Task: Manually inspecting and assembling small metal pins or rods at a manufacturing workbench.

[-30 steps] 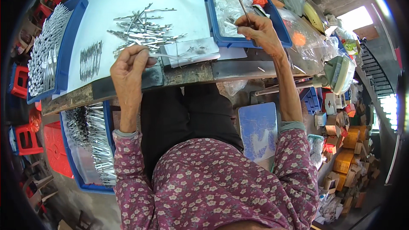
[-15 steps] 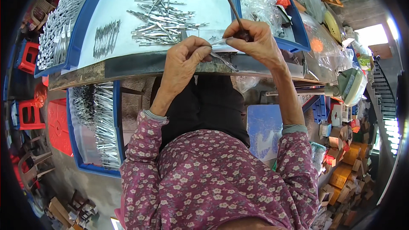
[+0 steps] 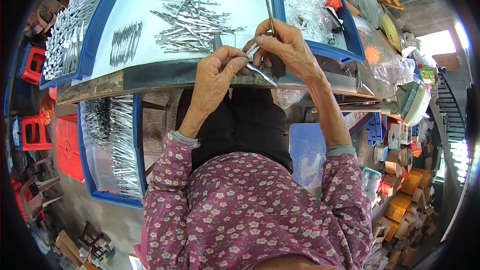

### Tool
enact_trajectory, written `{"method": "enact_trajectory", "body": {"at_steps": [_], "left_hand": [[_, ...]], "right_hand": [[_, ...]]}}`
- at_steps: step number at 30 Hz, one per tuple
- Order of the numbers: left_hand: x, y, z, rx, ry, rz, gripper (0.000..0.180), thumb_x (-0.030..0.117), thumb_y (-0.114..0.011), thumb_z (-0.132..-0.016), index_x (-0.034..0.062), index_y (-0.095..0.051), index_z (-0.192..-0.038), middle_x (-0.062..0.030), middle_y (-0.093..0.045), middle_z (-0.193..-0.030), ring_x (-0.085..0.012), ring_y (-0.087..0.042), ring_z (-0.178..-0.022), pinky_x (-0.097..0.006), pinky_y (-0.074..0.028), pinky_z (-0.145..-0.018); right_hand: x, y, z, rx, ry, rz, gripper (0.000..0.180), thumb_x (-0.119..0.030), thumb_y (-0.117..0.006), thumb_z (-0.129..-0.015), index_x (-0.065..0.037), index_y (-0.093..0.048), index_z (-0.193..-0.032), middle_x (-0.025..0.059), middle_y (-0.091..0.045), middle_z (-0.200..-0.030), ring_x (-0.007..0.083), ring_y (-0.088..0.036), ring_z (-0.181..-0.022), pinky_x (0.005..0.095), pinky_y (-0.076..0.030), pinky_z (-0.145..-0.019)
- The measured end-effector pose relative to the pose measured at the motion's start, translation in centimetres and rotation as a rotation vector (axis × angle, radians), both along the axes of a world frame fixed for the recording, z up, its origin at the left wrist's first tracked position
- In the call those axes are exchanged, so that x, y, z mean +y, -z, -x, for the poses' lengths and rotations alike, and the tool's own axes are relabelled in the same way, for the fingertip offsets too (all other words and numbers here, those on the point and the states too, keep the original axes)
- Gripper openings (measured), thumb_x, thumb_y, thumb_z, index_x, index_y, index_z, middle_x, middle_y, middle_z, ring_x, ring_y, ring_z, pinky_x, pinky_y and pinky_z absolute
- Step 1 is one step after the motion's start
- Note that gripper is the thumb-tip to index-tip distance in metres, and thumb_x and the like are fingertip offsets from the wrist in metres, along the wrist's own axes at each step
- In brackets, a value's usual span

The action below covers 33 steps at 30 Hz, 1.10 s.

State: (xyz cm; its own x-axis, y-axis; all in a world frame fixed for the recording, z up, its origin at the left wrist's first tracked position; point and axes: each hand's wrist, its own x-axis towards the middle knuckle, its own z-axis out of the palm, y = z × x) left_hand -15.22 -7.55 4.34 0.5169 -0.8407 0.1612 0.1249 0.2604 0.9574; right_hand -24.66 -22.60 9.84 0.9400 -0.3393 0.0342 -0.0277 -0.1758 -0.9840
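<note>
My left hand [image 3: 215, 72] is closed, pinching a slim silver metal piece [image 3: 262, 75] over the front edge of the table; its lower end points down to the right. Close against it, my right hand [image 3: 291, 50] is closed around a thin dark rod-shaped tool [image 3: 267, 5], whose shaft rises away from me. A small whitish strip [image 3: 253, 51] shows between the fingers of both hands, by the upper end of the metal piece. Beyond my hands lies a loose heap of similar metal pieces [image 3: 192, 25]. A neat row of them [image 3: 126, 44] lies to its left.
At left stands a blue tray [image 3: 95, 40] full of white-tipped pieces. Another blue bin [image 3: 138, 150] with metal pieces sits below the table. A blue tray of clear plastic bags [image 3: 352, 37] is at right, near a lamp-like fixture [image 3: 412, 101]. The table edge [image 3: 170, 74] runs beneath my wrists.
My right hand has moved left, up against the left one. The dark tool has turned more upright, and its rounded end is now less visible. My left hand has barely moved.
</note>
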Motion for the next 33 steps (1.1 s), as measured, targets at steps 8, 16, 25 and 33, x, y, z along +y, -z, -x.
{"method": "enact_trajectory", "body": {"at_steps": [8,16,25,33], "left_hand": [[0.2,-0.1,-0.1,0.06,-0.065,-0.046,0.016,0.013,-0.058,-0.087,-0.0023,-0.058,-0.088,-0.0032,-0.06,-0.069,-0.0065,-0.056,-0.063,-0.018,-0.044,-0.059],[0.2,0.5,-0.8,0.082,-0.162,-0.008,0.018,0.017,-0.059,-0.087,-0.0014,-0.058,-0.084,-0.0026,-0.059,-0.065,-0.0053,-0.054,-0.057,-0.017,-0.043,-0.053],[-0.2,1.3,-1.2,0.174,-0.149,0.084,0.019,0.02,-0.059,-0.087,0.0016,-0.058,-0.082,-0.0011,-0.059,-0.063,-0.0042,-0.052,-0.055,-0.016,-0.039,-0.049],[-0.3,1.2,-0.9,0.207,-0.069,0.098,0.019,0.021,-0.057,-0.088,0.0021,-0.059,-0.083,-0.0012,-0.059,-0.063,-0.0045,-0.052,-0.056,-0.017,-0.037,-0.051]], "right_hand": [[-0.5,0.4,-0.2,-0.026,0.028,0.158,0.025,-0.01,-0.055,-0.083,-0.002,-0.054,-0.106,-0.0009,-0.051,-0.061,0.003,-0.045,-0.052,0.0183,-0.035,-0.046],[2.4,0.2,1.3,-0.08,0.102,0.615,0.04,-0.002,-0.056,-0.079,-0.008,-0.05,-0.118,0.0069,-0.053,-0.068,0.0144,-0.049,-0.054,0.0261,-0.04,-0.054],[4.0,1.0,2.4,-0.243,0.087,1.12,0.031,0.001,-0.063,-0.068,-0.007,-0.055,-0.096,0.0071,-0.052,-0.071,0.026,-0.056,-0.06,0.0347,-0.043,-0.051],[3.9,1.7,2.8,-0.317,0.108,1.312,0.032,-0.001,-0.061,-0.061,-0.007,-0.057,-0.092,0.0029,-0.05,-0.067,0.0189,-0.052,-0.061,0.0312,-0.042,-0.054]]}}
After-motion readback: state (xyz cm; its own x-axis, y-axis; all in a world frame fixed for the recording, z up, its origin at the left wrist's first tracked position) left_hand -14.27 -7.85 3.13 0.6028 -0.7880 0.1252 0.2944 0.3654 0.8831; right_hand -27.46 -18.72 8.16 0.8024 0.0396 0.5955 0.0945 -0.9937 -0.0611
